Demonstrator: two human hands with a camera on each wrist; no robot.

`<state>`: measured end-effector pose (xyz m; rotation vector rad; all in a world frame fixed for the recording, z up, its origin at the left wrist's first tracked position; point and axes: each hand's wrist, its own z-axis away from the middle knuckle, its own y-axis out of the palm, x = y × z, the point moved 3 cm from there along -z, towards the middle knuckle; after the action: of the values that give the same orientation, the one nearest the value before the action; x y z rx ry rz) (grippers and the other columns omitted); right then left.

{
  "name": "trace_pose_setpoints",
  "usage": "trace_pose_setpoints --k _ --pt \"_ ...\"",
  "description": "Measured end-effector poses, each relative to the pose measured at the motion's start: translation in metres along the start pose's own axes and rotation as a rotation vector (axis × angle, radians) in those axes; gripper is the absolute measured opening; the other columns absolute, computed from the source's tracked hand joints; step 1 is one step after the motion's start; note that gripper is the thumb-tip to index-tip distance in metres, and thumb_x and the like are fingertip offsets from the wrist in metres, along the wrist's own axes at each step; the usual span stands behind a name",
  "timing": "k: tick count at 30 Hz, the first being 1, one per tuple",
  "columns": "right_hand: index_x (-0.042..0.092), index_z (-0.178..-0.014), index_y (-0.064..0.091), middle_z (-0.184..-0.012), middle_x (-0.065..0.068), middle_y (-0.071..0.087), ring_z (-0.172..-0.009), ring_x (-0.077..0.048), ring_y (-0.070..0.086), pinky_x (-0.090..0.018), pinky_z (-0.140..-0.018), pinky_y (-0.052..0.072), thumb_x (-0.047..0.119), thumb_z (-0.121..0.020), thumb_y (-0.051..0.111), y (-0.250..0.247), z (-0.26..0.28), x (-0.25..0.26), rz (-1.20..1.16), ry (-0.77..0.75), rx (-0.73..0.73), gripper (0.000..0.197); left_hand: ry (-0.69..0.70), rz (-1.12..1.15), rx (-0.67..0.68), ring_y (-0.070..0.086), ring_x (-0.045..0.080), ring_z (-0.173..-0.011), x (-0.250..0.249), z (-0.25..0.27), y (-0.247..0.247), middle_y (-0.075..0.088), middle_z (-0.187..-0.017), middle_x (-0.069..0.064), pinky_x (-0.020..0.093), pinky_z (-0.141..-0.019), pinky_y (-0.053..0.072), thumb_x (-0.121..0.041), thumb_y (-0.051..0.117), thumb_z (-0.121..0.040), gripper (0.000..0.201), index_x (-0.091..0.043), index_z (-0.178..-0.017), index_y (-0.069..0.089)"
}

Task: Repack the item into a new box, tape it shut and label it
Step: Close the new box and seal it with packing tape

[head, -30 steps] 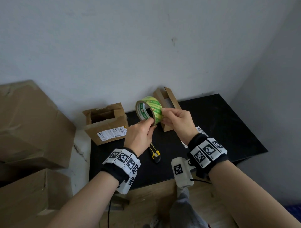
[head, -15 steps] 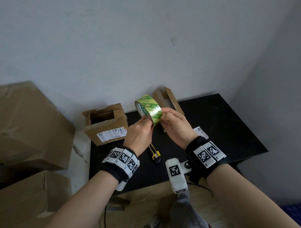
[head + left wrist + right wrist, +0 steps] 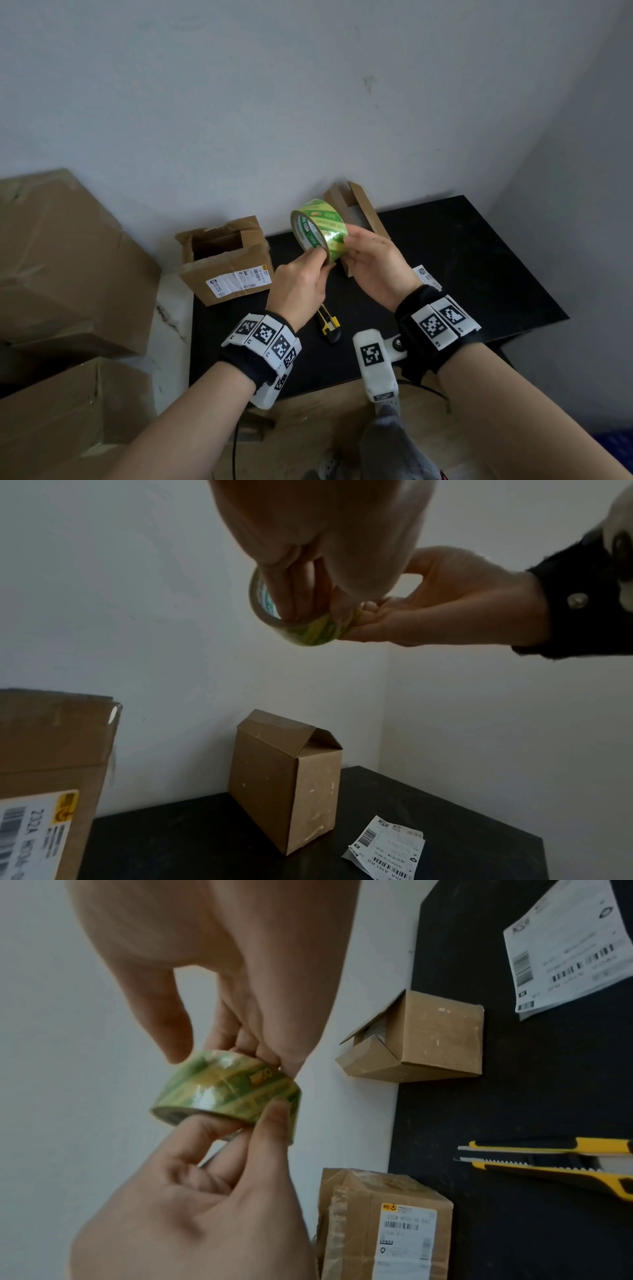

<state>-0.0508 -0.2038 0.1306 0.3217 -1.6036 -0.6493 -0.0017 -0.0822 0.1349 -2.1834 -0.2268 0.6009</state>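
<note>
both hands have drifted a touch since a second ago, the right wrist swinging lower and wider while the tape roll (image 3: pixel 319 230) tips its green printed face more toward the camera. it hangs in the air above the black table (image 3: pixel 479 260), just in front of the small brown box (image 3: pixel 356 219). left hand (image 3: pixel 301 279) grips the roll at its near edge, fingers threaded through the core in the left wrist view, thumb pressed on the outer band. right hand (image 3: pixel 375 270) pinches the same roll from the other side, fingertips (image 3: pixel 270 1053) bunched against the tape surface, thumb (image 3: pixel 171 1031) arched over the top. whether a loose end has lifted cannot be told.

down on the table, the small brown box stands upright against the wall with its top flaps ajar. the opened shipping box (image 3: pixel 222 260) sits at the left, printed sticker on its front. a loose label (image 3: pixel 387 845) lies flat to the right of the small box, and a yellow utility knife (image 3: pixel 328 325) rests near the table's front edge, below the left hand. big cardboard cartons (image 3: pixel 68 260) are stacked off to the left.
</note>
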Motion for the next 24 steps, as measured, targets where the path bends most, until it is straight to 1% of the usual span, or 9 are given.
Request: trace_pose_setpoints --k 2,4,8,11,13,17,19,21,24 --pt "-0.011 -0.128 0.047 -0.13 -0.028 0.051 -0.119 -0.03 0.052 -0.031 -0.102 0.043 0.002 -0.095 0.038 -0.002 0.0 0.002 -0.007 0.002 -0.015 0.036 -0.006 -0.004 -0.007 0.065 0.018 -0.057 0.0 0.0 0.0 0.068 -0.072 0.007 0.014 -0.054 0.037 -0.003 0.075 -0.075 0.015 -0.002 -0.086 0.065" --pt "-0.01 -0.128 0.048 -0.13 -0.028 0.052 -0.118 -0.029 0.052 -0.03 -0.101 0.044 0.001 -0.095 0.036 -0.001 -0.001 0.001 -0.015 0.006 -0.03 0.037 -0.008 -0.013 -0.009 0.064 0.019 -0.055 0.0 -0.002 0.0 0.067 -0.07 0.007 0.015 -0.052 0.036 -0.003 0.075 -0.074 0.016 -0.002 -0.085 0.065" --pt "-0.011 -0.127 0.048 -0.13 -0.029 0.051 -0.116 -0.028 0.052 -0.028 -0.099 0.044 0.004 -0.083 0.04 0.0 -0.003 -0.002 0.003 0.022 -0.035 0.048 -0.007 -0.028 -0.002 0.065 0.021 -0.056 0.002 -0.001 0.002 0.068 -0.072 0.009 0.016 -0.054 0.035 -0.001 0.075 -0.073 0.018 -0.001 -0.087 0.064" --pt "-0.011 -0.126 0.049 -0.13 -0.03 0.05 -0.115 -0.028 0.05 -0.031 -0.101 0.041 0.005 -0.078 0.039 0.001 -0.003 -0.003 0.046 0.037 -0.021 0.052 -0.007 -0.023 0.008 0.066 0.022 -0.059 0.005 0.002 0.004 0.068 -0.076 0.011 0.017 -0.056 0.037 -0.001 0.074 -0.074 0.02 0.0 -0.091 0.064" --pt "-0.01 -0.127 0.049 -0.128 -0.03 0.051 -0.115 -0.029 0.051 -0.031 -0.101 0.041 -0.001 -0.079 0.036 0.003 -0.003 -0.002 0.063 0.042 -0.001 0.051 -0.008 -0.016 0.01 0.066 0.022 -0.059 0.006 0.002 0.004 0.068 -0.076 0.011 0.018 -0.055 0.039 -0.001 0.073 -0.075 0.018 0.0 -0.091 0.064" --pt "-0.008 -0.126 0.049 -0.123 -0.026 0.056 -0.115 -0.031 0.054 -0.029 -0.094 0.049 -0.025 -0.074 0.025 0.0 -0.004 -0.003 -0.005 0.046 -0.077 0.059 -0.013 -0.006 0.026 0.064 0.019 -0.054 0.002 0.001 0.005 0.067 -0.069 0.007 0.017 -0.051 0.038 -0.004 0.073 -0.076 0.014 -0.002 -0.087 0.064" --pt "-0.01 -0.129 0.046 -0.126 -0.028 0.053 -0.116 -0.031 0.053 -0.031 -0.098 0.046 -0.023 -0.08 0.03 -0.001 -0.004 -0.002 -0.016 0.032 -0.039 0.054 -0.044 0.016 0.024 0.062 0.019 -0.049 0.004 -0.001 0.006 0.066 -0.065 0.006 0.018 -0.047 0.041 -0.008 0.071 -0.079 0.012 -0.003 -0.086 0.063" --pt "-0.007 -0.13 0.047 -0.125 -0.023 0.057 -0.114 -0.028 0.057 -0.033 -0.099 0.047 -0.016 -0.087 0.039 -0.002 -0.004 -0.002 0.059 0.019 -0.036 0.045 -0.068 0.028 0.034 0.061 0.02 -0.048 0.009 -0.001 0.006 0.066 -0.063 0.006 0.025 -0.045 0.048 -0.012 0.068 -0.083 0.01 -0.005 -0.087 0.062" --pt "0.003 -0.124 0.057 -0.114 -0.011 0.067 -0.107 -0.018 0.064 -0.034 -0.094 0.052 -0.004 -0.087 0.057 -0.009 -0.005 0.002 0.469 -0.095 -0.229 0.038 -0.076 0.027 0.076 0.063 0.021 -0.053 0.016 0.001 0.008 0.068 -0.067 0.005 0.034 -0.048 0.052 -0.017 0.065 -0.086 0.011 -0.007 -0.088 0.062"
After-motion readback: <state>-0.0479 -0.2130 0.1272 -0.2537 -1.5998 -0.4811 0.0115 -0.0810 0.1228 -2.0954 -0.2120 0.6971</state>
